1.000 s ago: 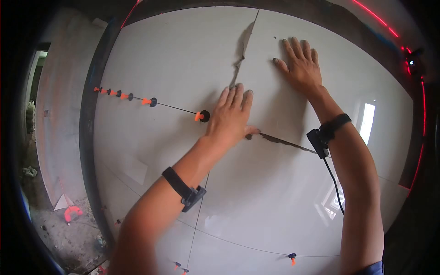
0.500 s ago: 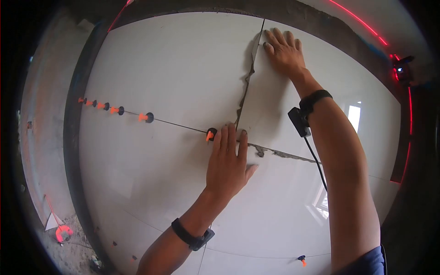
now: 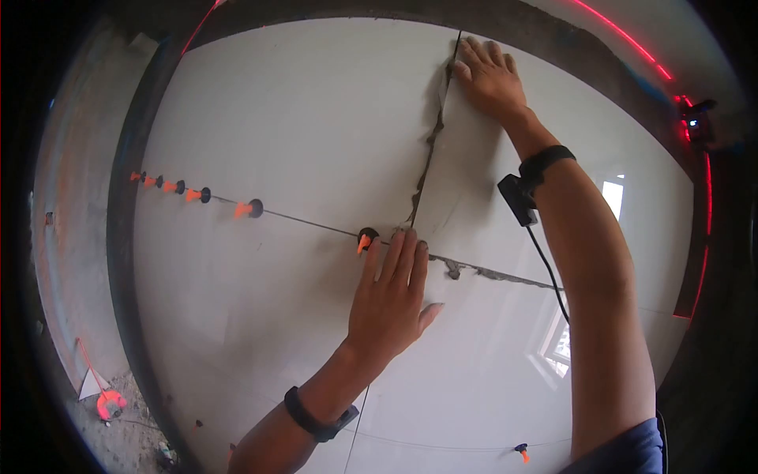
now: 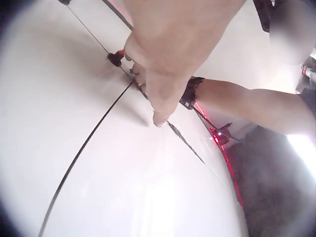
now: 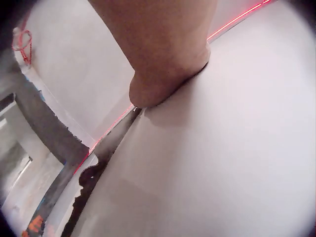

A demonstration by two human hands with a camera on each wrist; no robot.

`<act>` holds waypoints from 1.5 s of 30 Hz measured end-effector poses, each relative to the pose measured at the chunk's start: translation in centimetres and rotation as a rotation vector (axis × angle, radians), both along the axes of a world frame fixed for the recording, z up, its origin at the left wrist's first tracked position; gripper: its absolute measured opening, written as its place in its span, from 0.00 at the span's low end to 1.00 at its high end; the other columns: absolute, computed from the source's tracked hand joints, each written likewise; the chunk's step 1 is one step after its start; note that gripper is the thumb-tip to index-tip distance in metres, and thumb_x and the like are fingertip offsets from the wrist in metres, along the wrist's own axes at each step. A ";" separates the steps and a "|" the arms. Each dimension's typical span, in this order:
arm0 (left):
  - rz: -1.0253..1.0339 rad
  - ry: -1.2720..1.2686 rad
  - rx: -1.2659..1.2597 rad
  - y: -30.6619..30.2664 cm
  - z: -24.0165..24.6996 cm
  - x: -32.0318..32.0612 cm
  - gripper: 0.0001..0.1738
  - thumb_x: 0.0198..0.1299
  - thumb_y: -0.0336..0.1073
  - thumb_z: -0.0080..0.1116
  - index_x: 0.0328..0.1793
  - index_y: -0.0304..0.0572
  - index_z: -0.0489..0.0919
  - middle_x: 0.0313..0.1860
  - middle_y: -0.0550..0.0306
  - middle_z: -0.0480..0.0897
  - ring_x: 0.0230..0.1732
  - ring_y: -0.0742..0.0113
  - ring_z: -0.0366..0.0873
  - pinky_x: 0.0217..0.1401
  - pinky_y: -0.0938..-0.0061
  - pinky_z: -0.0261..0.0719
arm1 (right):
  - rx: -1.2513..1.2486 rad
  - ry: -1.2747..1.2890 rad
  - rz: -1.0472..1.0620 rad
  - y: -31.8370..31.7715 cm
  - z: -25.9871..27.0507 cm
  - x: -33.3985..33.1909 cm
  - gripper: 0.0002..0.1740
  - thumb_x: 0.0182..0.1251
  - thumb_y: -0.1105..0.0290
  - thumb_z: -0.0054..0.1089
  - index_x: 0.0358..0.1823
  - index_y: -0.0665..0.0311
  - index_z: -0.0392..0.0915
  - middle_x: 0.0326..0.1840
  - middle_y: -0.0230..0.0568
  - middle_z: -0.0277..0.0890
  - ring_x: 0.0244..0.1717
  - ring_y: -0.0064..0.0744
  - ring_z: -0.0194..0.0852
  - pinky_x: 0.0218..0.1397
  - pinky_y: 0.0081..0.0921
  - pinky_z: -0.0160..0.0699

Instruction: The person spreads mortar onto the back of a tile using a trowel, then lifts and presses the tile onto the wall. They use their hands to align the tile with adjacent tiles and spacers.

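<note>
Large glossy white tiles cover the surface before me, and both hands lie on them with straight fingers. My right hand [image 3: 493, 83] presses the upper right tile [image 3: 545, 174] near its top left corner, fingertips at the vertical joint. Below, my left hand [image 3: 391, 296] lies with its fingertips where the joints meet and its thumb spread out. Grey mortar [image 3: 430, 150] bulges along the vertical joint, with more along the horizontal joint to the right. An orange and black tile levelling clip [image 3: 365, 239] sits right beside the left fingers. In the left wrist view, that clip [image 4: 115, 59] shows partly behind the hand.
Several more orange and black clips [image 3: 249, 208] line the joint to the left, and another clip [image 3: 522, 452] sits low down. A laser level [image 3: 695, 124] at the right casts red lines along the edges. A pink-red coil [image 3: 110, 404] lies at lower left.
My right hand has slid up and left across the tile to the vertical joint. The left hand has come down from that joint to where the joints meet. The head view has shifted slightly.
</note>
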State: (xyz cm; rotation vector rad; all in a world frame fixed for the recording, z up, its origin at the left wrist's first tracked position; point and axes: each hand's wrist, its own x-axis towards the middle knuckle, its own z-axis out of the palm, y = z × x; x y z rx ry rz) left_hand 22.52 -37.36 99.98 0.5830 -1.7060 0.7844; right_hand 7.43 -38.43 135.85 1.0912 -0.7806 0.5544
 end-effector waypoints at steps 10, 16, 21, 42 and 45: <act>-0.253 0.027 0.020 1.1 -1.5 2.7 0.39 0.56 0.41 0.69 0.72 0.33 0.69 0.61 0.42 0.80 0.70 0.47 0.69 0.76 0.54 0.64 | 0.088 -0.020 -0.040 4.2 -12.0 -3.6 0.33 0.78 0.49 0.40 0.76 0.60 0.60 0.81 0.40 0.57 0.82 0.48 0.46 0.83 0.45 0.42; -0.254 0.015 0.172 0.6 -2.9 3.5 0.43 0.55 0.38 0.68 0.76 0.33 0.63 0.37 0.50 0.84 0.41 0.56 0.82 0.40 0.63 0.79 | 0.091 -0.064 -0.046 5.4 -15.8 -3.7 0.32 0.78 0.51 0.40 0.77 0.59 0.61 0.81 0.42 0.57 0.82 0.52 0.47 0.84 0.46 0.42; -0.058 -0.012 0.413 0.1 -0.3 2.0 0.50 0.62 0.52 0.66 0.81 0.32 0.56 0.11 0.60 0.72 0.10 0.62 0.70 0.15 0.68 0.67 | 0.053 -0.027 -0.046 5.2 -15.6 -3.9 0.31 0.78 0.52 0.42 0.76 0.59 0.62 0.80 0.42 0.59 0.81 0.52 0.49 0.83 0.47 0.45; -0.249 -0.147 0.284 2.4 -0.6 -3.1 0.50 0.57 0.52 0.70 0.80 0.38 0.60 0.09 0.61 0.71 0.10 0.61 0.71 0.17 0.69 0.70 | 0.052 -0.015 -0.046 5.1 -15.7 -3.9 0.31 0.77 0.52 0.45 0.76 0.58 0.63 0.79 0.42 0.60 0.80 0.52 0.50 0.82 0.47 0.47; -0.325 -0.150 0.241 2.8 -1.6 -2.7 0.48 0.56 0.48 0.71 0.79 0.40 0.61 0.14 0.59 0.75 0.14 0.61 0.75 0.20 0.70 0.73 | 0.041 -0.006 -0.048 4.9 -15.6 -4.1 0.31 0.77 0.52 0.45 0.75 0.58 0.63 0.80 0.42 0.59 0.80 0.52 0.50 0.82 0.47 0.47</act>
